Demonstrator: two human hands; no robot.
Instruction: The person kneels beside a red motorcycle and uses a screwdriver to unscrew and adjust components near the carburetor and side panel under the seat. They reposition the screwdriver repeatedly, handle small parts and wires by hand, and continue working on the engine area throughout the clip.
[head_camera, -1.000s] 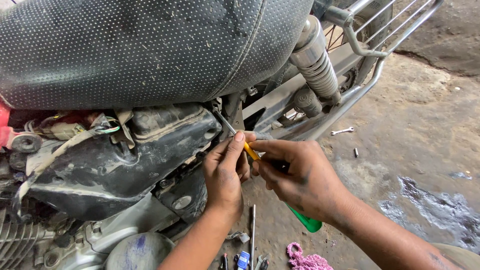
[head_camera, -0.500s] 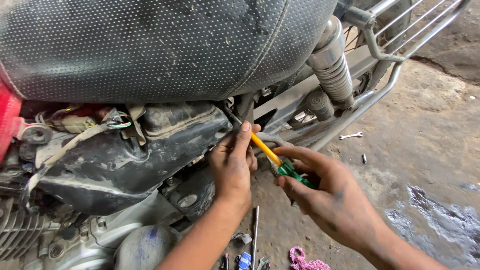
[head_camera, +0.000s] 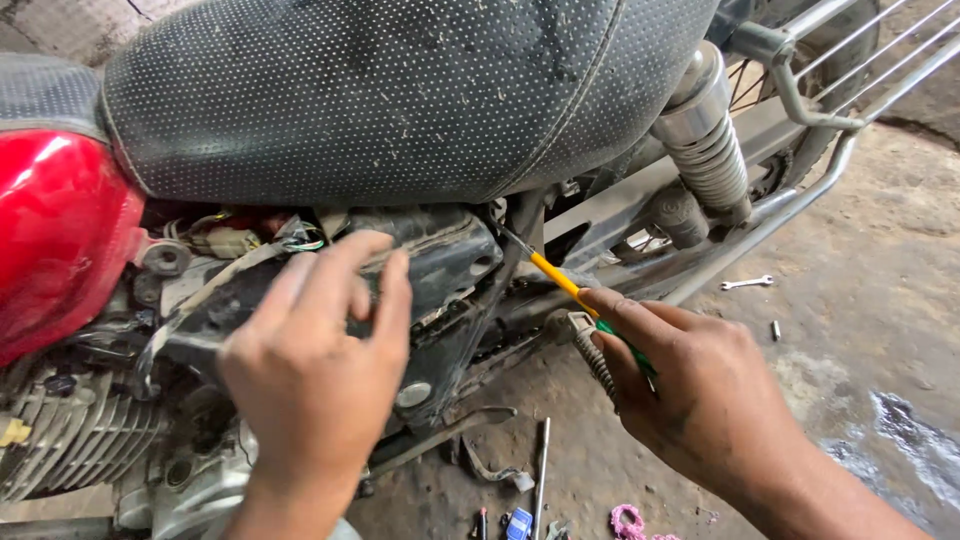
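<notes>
A motorcycle stands in front of me with a black dotted seat (head_camera: 400, 90) and a red fuel tank (head_camera: 55, 230). My right hand (head_camera: 690, 390) grips a screwdriver with a yellow and green handle (head_camera: 560, 280), its thin metal tip pointing up-left at the frame just under the seat. My left hand (head_camera: 315, 370) is spread open with its fingers resting on the dirty black side box (head_camera: 440, 260) below the seat. Loose wires and a connector (head_camera: 230, 240) sit behind that box.
The finned engine (head_camera: 70, 440) is at the lower left. A chrome rear shock spring (head_camera: 705, 150) and a silver rail (head_camera: 800, 200) run at the right. A small spanner (head_camera: 745, 283), a long rod (head_camera: 541, 470) and small bits lie on the concrete floor.
My left hand has left the screwdriver tip and moved left onto the black side box. My right hand has slid lower on the handle. The view has shifted left, showing the red tank.
</notes>
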